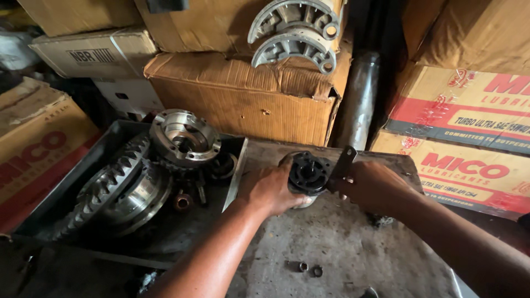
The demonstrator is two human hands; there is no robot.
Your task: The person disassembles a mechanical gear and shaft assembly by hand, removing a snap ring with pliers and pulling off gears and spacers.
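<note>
My left hand point(269, 189) grips a round black metal part point(309, 173) with a hole in its middle, standing on a grey worn bench top point(342, 243). My right hand point(372, 186) holds a dark flat wrench point(342, 165) against the right side of that part. Both hands meet at the far edge of the bench top. Two small nuts point(308, 269) lie on the bench nearer to me.
A dark metal tray point(105, 146) to the left holds a large ring gear point(113, 185) and a shiny flanged housing point(185, 137). Cardboard boxes point(248, 99) are stacked behind, with two grey brake shoes point(295, 33) on top. A steel tube point(359, 99) leans at the back.
</note>
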